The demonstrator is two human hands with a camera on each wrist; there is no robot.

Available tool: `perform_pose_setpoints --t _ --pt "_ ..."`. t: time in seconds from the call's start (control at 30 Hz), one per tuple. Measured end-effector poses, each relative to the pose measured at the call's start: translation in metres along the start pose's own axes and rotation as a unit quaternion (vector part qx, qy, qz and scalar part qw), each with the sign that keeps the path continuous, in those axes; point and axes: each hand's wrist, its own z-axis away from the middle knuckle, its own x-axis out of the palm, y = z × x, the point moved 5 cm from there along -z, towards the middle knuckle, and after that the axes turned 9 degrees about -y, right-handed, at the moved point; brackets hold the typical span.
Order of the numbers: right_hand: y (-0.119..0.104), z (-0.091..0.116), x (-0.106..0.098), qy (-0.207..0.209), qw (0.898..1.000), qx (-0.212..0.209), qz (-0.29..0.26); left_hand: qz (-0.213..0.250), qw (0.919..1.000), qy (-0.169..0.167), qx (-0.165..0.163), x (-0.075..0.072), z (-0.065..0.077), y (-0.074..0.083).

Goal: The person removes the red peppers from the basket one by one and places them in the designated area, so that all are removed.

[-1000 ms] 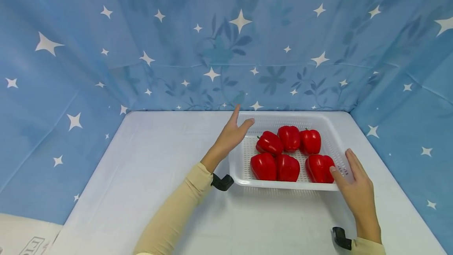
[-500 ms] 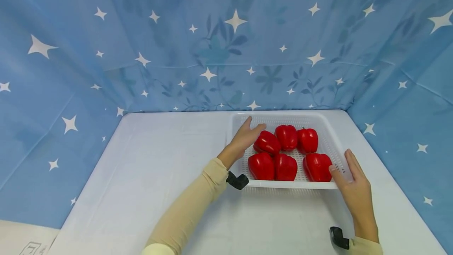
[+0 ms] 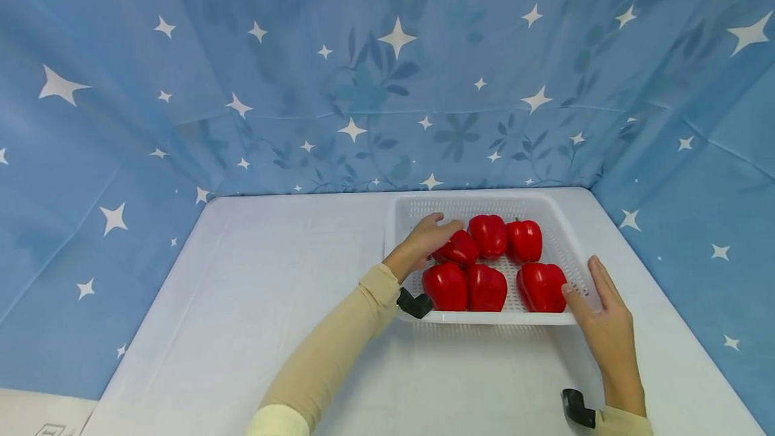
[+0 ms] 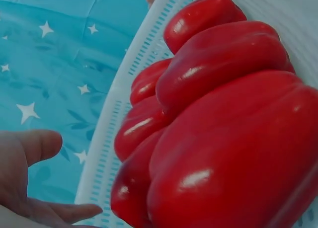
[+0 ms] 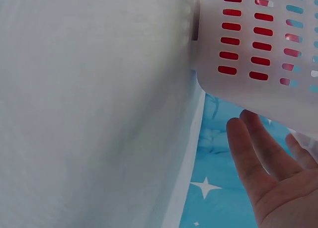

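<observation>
A white slotted plastic basket (image 3: 484, 317) holds several red bell peppers (image 3: 541, 286). My left hand (image 3: 426, 239) reaches over the basket's left side to the back-left bell pepper (image 3: 458, 249), thumb near its top. In the left wrist view the thumb and a finger (image 4: 44, 144) are spread apart beside the peppers, with nothing between them. My right hand (image 3: 608, 321) holds the basket's right rim, thumb over the inside and fingers along the outside. In the right wrist view those fingers (image 5: 243, 151) lie extended at the slotted wall's edge; the thumb is hidden.
The basket stands on a white-covered table (image 3: 290, 274), toward its right and back. A blue curtain (image 3: 387, 73) with white stars rises along the back and both sides. Printed white material (image 3: 45, 412) shows at the lower left. Black camera mounts (image 3: 414, 303) sit at both wrists.
My left hand has moved right from the basket's left rim, then down onto the back-left bell pepper. The right hand stays at the right rim. The whole view has shifted slightly.
</observation>
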Motion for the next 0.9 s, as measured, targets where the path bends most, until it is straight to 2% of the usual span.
perform_pose_setpoints --t 0.17,0.3,0.6,0.8,0.9 --pt "-0.002 -0.003 0.003 0.008 1.0 0.011 -0.006 0.011 0.9998 -0.003 -0.016 -0.002 -0.005 -0.005" --pt "-0.002 -0.004 0.004 0.022 0.999 0.021 -0.009 0.005 0.9999 -0.002 -0.014 -0.004 -0.01 -0.007" --pt "-0.002 -0.005 0.004 0.044 0.999 0.023 -0.01 -0.063 0.9979 -0.006 0.013 -0.008 -0.019 -0.009" --pt "-0.005 -0.002 0.001 0.055 0.998 0.014 0.023 -0.078 0.9962 -0.033 0.02 -0.006 -0.021 -0.011" --pt "-0.009 0.0 -0.001 0.061 0.996 -0.018 0.057 -0.088 0.9946 -0.049 0.024 -0.003 -0.021 -0.012"
